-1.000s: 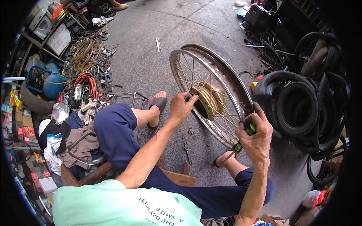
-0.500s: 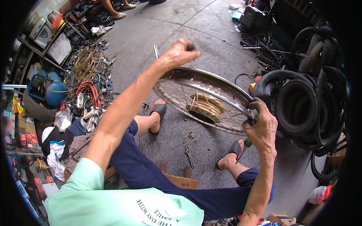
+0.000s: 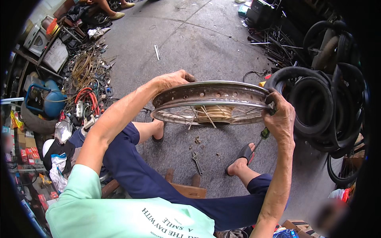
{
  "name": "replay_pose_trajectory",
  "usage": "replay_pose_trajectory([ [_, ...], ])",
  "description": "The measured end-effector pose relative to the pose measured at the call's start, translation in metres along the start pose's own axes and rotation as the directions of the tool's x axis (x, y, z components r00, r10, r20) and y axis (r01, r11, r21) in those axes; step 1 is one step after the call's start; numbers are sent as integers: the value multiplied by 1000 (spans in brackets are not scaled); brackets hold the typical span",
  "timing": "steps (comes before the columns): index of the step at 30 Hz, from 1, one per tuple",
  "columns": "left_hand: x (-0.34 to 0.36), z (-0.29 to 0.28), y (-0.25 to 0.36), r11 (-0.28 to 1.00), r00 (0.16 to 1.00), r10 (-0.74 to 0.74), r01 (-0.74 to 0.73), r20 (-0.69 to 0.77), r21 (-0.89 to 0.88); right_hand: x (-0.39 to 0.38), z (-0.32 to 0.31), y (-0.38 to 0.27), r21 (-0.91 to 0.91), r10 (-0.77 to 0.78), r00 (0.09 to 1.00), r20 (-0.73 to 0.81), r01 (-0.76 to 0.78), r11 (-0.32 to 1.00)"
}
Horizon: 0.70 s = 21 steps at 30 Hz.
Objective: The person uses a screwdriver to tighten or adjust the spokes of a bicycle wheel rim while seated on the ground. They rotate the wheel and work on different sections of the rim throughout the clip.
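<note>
A spoked wheel rim (image 3: 222, 95) without a tyre is held up in front of me, tilted nearly edge-on, its gold-coloured hub (image 3: 214, 114) showing below the near edge. My left hand (image 3: 174, 79) is closed at the rim's far left side, its fingers partly hidden. On the right side, my right hand (image 3: 281, 117) grips the rim. The same hand also holds a screwdriver (image 3: 264, 133) with a dark green handle, whose shaft points down toward my right foot.
An adjustable wrench (image 3: 197, 162) lies on the floor by a low wooden stool (image 3: 188, 190). Black tyres (image 3: 311, 107) are piled at right. A blue tank (image 3: 53, 99), cables and loose parts crowd the left. A metal strip (image 3: 157, 52) lies farther off.
My left hand has come down from above the rim onto its left side. The wheel has turned from a slant to nearly level, showing more of its outer channel.
</note>
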<state>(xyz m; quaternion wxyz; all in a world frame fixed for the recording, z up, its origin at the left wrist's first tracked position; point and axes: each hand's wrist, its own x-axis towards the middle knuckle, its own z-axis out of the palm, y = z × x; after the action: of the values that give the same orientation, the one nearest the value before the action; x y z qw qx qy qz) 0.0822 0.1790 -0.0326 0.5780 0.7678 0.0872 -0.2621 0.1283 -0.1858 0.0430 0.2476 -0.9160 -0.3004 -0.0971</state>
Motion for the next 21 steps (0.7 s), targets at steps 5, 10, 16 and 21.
replay_pose_trajectory([
  [5,-1,0,-2,992,991,128,-128,-48,11,-1,2,-1,3,-1,1000,2,1,1000],
  [10,0,-4,0,984,984,175,-174,-20,47,-1,2,-1,-38,3,1000,13,-2,999],
  [16,8,-4,-5,935,928,333,-301,170,-188,-1,2,-4,-13,44,999,24,-44,999],
  [21,14,4,-5,969,963,227,-208,146,-137,-3,3,0,-21,21,1000,12,-20,1000],
])
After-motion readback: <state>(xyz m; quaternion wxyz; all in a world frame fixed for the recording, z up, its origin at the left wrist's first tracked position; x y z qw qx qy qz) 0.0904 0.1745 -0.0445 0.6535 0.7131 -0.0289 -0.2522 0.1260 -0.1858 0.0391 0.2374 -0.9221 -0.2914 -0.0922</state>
